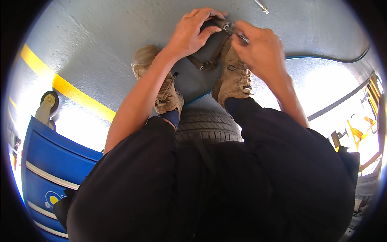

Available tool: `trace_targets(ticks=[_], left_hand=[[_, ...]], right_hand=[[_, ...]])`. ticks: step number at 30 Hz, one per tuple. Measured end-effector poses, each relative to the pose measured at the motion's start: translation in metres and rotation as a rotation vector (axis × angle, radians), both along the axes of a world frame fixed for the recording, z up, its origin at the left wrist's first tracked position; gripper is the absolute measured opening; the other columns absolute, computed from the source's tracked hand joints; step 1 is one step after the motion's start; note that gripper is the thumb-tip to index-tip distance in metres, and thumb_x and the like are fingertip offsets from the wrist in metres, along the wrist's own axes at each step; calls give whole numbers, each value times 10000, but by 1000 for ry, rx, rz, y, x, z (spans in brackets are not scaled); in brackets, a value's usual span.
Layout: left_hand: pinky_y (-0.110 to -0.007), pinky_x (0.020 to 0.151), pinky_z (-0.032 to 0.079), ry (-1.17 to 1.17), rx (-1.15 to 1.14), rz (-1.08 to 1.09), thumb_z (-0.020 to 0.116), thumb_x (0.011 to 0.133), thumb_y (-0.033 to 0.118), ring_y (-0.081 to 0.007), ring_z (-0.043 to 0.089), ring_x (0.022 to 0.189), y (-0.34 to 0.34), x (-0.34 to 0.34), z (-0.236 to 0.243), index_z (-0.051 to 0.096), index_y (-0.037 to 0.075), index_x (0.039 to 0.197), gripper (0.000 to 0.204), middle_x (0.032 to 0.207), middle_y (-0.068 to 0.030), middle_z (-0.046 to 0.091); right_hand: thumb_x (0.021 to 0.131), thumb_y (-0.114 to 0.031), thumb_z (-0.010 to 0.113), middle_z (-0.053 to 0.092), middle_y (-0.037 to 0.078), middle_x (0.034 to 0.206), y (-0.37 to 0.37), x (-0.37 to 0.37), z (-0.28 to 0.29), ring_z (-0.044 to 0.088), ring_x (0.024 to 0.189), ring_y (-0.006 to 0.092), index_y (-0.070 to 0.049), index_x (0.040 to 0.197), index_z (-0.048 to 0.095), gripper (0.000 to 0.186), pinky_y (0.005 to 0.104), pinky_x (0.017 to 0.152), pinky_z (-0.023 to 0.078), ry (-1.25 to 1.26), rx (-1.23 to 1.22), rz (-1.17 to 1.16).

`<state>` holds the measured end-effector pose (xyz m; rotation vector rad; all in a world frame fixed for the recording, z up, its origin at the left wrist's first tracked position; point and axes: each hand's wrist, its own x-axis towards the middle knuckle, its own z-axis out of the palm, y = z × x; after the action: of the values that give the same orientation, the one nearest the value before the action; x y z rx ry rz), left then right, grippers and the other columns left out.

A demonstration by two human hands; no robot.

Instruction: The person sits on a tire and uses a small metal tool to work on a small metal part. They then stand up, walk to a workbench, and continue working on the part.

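Note:
Above my shoes, my left hand (193,31) grips a dark cylindrical metal part (220,24) between its thumb and fingers. My right hand (260,46), a little smeared by motion, is closed round a slim shiny metal tool (240,36). The tool's tip meets the end of the dark part. Its exact kind cannot be made out, since my fingers cover much of it. Lower down, between my shoes, a brownish metal piece with a round hole (201,65) lies on the grey floor.
A tyre (207,126) lies under me, behind my shoes. At the far edge sits a shiny metal tool (262,6). A thin hose (322,59) runs to the right. A blue drawer cabinet (60,155) on castors stands left, near a yellow floor line (68,85).

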<state>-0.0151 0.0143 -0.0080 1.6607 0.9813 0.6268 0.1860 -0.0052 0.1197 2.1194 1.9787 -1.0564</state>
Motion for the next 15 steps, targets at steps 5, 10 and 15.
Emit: trace_targets(ticks=[5,10,15], left_hand=[[-462,1115,504,-2,-16,4,787,1011,231,-298,680,1245,0,0,1,713,163,1336,340,1271,-6,785],[-467,1116,502,-1,83,3,784,1015,236,-300,682,1241,1,-2,5,710,158,1336,339,1264,-10,785],[-465,1109,509,6,69,-9,784,1015,237,-301,683,1237,1,-2,2,712,159,1353,354,1282,-10,778]], right_hand=[[965,-233,693,736,166,771,5,2,-1,731,771,444,-127,977,706,108,539,732,582,38,-10,-6],[966,-232,693,734,165,778,7,1,11,735,792,439,-118,967,698,114,550,742,581,-4,-43,17],[968,-236,698,737,157,780,4,-1,3,736,790,437,-125,997,699,115,553,732,579,11,-4,24]])
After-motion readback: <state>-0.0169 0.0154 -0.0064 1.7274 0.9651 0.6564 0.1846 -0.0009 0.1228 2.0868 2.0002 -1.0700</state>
